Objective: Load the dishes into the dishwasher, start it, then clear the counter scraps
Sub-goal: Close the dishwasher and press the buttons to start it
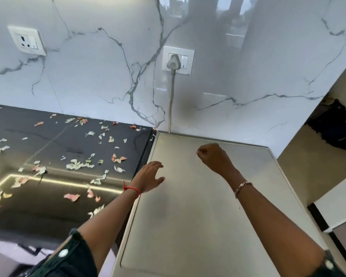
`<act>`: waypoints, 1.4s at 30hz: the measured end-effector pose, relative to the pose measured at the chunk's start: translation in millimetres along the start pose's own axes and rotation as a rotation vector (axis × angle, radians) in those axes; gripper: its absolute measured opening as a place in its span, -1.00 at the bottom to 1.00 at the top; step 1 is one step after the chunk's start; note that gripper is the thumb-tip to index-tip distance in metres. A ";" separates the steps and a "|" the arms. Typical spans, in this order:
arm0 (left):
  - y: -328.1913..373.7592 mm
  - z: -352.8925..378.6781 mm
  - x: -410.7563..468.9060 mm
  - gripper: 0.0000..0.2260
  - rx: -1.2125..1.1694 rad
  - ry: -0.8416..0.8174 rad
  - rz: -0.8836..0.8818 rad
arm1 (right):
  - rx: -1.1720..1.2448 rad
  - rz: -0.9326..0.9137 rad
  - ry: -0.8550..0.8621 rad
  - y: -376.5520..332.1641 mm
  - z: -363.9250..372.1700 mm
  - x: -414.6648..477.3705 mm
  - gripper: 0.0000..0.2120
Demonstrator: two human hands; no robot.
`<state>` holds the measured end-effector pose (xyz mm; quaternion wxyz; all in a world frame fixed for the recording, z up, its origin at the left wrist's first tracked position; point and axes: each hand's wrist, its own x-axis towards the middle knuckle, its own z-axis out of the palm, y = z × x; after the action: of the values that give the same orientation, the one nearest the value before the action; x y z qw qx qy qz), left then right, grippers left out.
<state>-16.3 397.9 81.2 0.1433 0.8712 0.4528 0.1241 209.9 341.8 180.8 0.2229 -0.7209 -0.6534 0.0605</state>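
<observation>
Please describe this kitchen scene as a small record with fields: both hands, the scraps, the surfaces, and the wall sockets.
left hand: open, fingers spread, over the left edge of the steel appliance top
right hand: fingers curled, nothing seen in it, above the same top
scraps: many small peel pieces scattered on the dark counter, not yet cleared
plug: sits in the right wall socket
cable: runs down the marble wall to behind the top
left wall socket: nothing plugged in
dishes: none in view
</observation>
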 end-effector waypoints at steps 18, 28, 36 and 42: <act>-60.1 44.2 171.5 -0.37 -0.101 -0.142 -0.051 | -0.275 -0.239 0.441 -44.0 -9.1 250.4 -0.41; -76.4 82.7 179.2 -0.38 0.135 0.018 -0.005 | -0.401 -0.242 0.504 -34.0 5.6 302.2 -0.39; -74.8 79.9 175.6 -0.39 0.126 0.011 -0.009 | -0.406 -0.217 0.495 -30.8 8.8 305.6 -0.46; -71.9 77.8 175.3 -0.39 0.126 -0.017 -0.016 | -0.428 -0.205 0.447 -32.8 2.4 298.3 -0.45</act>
<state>54.4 571.3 -1.9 0.0931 0.8758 0.4656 0.0869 220.4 632.9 252.7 0.2094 -0.6773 -0.6553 -0.2608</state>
